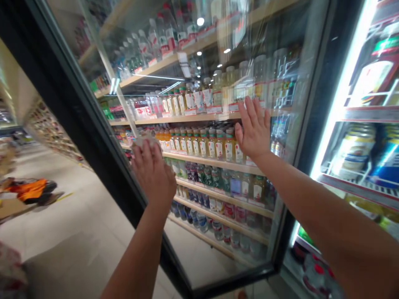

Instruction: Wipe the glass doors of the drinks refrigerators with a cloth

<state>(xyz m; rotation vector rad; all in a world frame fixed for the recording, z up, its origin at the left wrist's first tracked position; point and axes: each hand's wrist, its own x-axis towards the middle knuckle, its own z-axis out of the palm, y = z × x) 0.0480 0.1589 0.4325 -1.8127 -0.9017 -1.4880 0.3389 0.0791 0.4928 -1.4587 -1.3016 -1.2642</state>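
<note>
A glass cooler door with a black frame point(85, 124) stands swung open in front of me. My left hand point(154, 178) presses a crumpled greyish cloth point(146, 139) to the left part of the pane, fingers over it and partly blurred. Higher up and to the right, my right hand point(254, 135) rests at the glass with its fingers stretched out and holds nothing. Rows of bottles point(212, 145) on shelves show in the pane around both hands.
The lit cooler point(361, 166) with bottles on wire racks is at the right. On the left, pale floor point(75, 207) stretches toward store shelves point(56, 128). An orange and black item point(31, 189) lies there beside cardboard point(15, 209).
</note>
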